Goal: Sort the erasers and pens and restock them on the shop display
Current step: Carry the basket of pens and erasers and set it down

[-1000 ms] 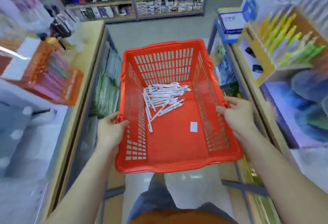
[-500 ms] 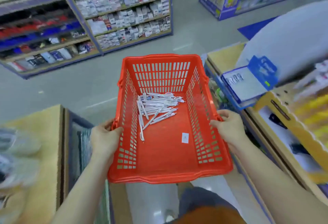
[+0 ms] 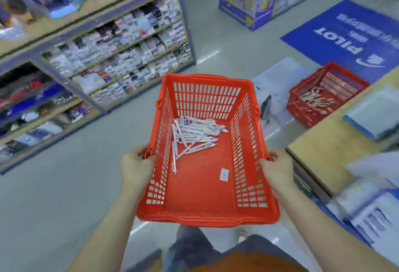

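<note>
Head view: both hands carry the red basket (image 3: pixel 206 220) out in front, its long axis running near to far. The left hand (image 3: pixel 135 163) has its grip curled round the left rim, and the right hand (image 3: pixel 278 169) has its grip wrapped over the right rim, at about the same point along the sides. The pens (image 3: pixel 195 134), white and loosely heaped, lie on the basket's bottom toward the far left. Most have their long axes running left to right, and a few slant toward the near side. They sit farther out than both hands, a little closer to the left one. A small white label (image 3: pixel 224 174) lies near the right wall. No erasers can be made out here. At far right a second red basket (image 3: pixel 302 110) stands on the floor holding more pens and flat packs, blurred. A wooden tabletop (image 3: pixel 323 159) juts in just right of the right hand; its corner looks like the thing the basket might clip. Stocked shelves (image 3: pixel 121 56) line the far left.
</note>
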A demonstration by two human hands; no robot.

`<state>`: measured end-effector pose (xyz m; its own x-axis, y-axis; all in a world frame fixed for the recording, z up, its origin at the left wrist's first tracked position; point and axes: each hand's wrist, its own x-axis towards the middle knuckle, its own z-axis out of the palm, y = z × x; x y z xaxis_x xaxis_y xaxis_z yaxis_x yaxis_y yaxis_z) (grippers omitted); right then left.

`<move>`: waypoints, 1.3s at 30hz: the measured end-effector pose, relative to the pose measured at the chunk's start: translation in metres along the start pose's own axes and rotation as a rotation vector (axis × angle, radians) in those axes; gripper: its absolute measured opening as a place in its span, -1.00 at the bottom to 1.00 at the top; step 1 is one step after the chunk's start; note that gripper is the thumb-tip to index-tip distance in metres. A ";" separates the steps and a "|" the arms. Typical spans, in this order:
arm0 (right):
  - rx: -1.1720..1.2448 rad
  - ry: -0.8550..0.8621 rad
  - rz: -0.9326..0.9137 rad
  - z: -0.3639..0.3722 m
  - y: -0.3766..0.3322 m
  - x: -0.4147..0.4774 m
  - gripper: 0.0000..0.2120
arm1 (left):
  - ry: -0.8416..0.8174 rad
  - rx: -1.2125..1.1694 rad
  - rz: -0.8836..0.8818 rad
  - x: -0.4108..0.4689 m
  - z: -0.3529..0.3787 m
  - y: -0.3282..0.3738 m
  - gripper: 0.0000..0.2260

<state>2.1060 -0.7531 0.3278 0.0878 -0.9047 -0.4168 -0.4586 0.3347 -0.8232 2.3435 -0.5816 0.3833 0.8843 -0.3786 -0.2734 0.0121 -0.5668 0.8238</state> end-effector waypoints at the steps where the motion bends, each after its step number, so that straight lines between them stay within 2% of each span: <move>1: 0.021 0.045 0.034 0.015 -0.006 0.018 -0.83 | -0.045 0.018 0.019 0.032 0.009 0.007 -0.69; 4: 0.103 0.194 0.093 0.055 -0.027 0.071 -0.91 | -0.176 0.081 0.064 0.132 0.044 0.027 -0.70; 9: 0.158 0.461 0.183 0.090 -0.052 0.149 -0.92 | -0.429 0.147 0.148 0.265 0.128 0.068 -0.77; 12: 0.147 0.622 0.246 0.092 -0.049 0.193 -0.95 | -0.583 0.201 0.225 0.319 0.199 0.086 -0.73; 16: 0.100 0.768 0.365 0.081 -0.035 0.245 -0.95 | -0.732 0.288 0.282 0.361 0.304 0.111 -0.77; 22: 0.040 0.882 0.526 0.077 0.020 0.341 -0.87 | -0.941 0.419 0.276 0.403 0.463 0.116 -0.76; 27: 0.037 0.922 0.637 0.084 0.073 0.421 -0.92 | -1.078 0.603 0.254 0.450 0.583 0.081 -0.75; 29: 0.025 0.937 0.676 0.093 0.101 0.449 -0.85 | -1.140 0.706 0.262 0.462 0.624 0.069 -0.74; 33: -0.056 0.935 0.811 0.111 0.155 0.499 -0.86 | -1.259 0.876 0.277 0.487 0.700 0.031 -0.72; 36: -0.132 0.892 0.841 0.125 0.194 0.528 -0.82 | -1.347 0.921 0.234 0.506 0.749 -0.004 -0.69; 39: -0.144 0.908 0.898 0.138 0.226 0.548 -0.82 | -1.365 0.929 0.195 0.515 0.784 -0.031 -0.77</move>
<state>2.1727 -1.1367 -0.1396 -0.9050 -0.2509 -0.3436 -0.1389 0.9376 -0.3189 2.4322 -1.3330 -0.1725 -0.1995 -0.5273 -0.8259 -0.7493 -0.4611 0.4754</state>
